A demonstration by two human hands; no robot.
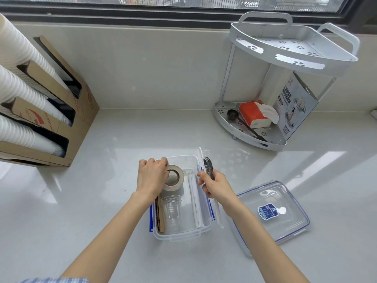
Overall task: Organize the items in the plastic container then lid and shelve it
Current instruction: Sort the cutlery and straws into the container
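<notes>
A clear plastic container point(201, 229) with blue clips stands on the white counter in front of me. Inside lie stacked clear cups point(172, 209), a brown cardboard piece point(160, 216) along the left wall and wrapped straws point(193, 193) on the right. My left hand point(152, 176) holds a roll of tape point(174, 177) over the container's far left part. My right hand point(214, 185) grips a wrapped black plastic fork point(208, 165) together with a long wrapped straw, just above the container's right rim. The clear lid point(289, 221) with a blue label lies flat to the right.
A white two-tier corner rack point(293, 50) stands at the back right; its lower tier holds a red tissue pack point(254, 113), a dark scoop and a printed box. A cardboard dispenser point(67, 111) with paper-cup stacks stands at the left. A window sill runs along the back.
</notes>
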